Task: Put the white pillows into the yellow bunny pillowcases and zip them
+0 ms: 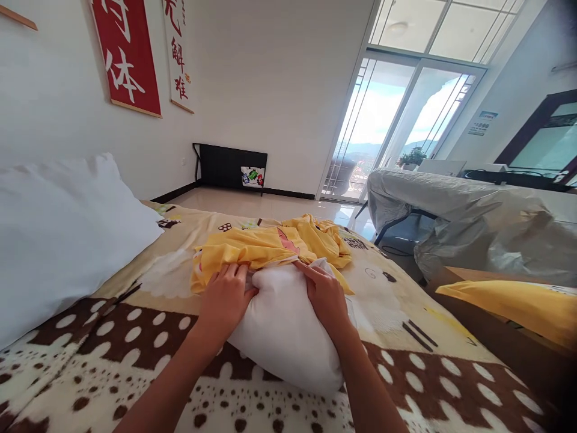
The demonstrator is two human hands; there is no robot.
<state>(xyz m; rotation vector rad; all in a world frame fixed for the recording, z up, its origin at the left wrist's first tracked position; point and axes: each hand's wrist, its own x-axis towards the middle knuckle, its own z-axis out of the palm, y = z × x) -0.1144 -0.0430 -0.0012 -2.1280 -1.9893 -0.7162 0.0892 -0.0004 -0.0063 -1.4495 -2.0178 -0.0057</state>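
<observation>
A white pillow [288, 337] lies in front of me on the bed, its far end at the mouth of a crumpled yellow pillowcase [243, 245]. On the pillow's left side my left hand [228, 300] is closed on the pillowcase's near edge, its thumb against the pillow. My right hand [325, 296] rests along the pillow's right side, with its fingers bent at the edge of the yellow cloth and the index finger reaching over it. The fingertips are partly hidden in the folds. Beyond them, the rest of the pillowcase lies bunched and loose.
The bed has a patterned brown and cream blanket [153, 367]. Another white pillow [67, 228] is at the left. At the right, a cardboard box [487, 349] has yellow cloth [523, 307] on top. Farther back stand a plastic-covered table [451, 198] and a black panel [220, 165].
</observation>
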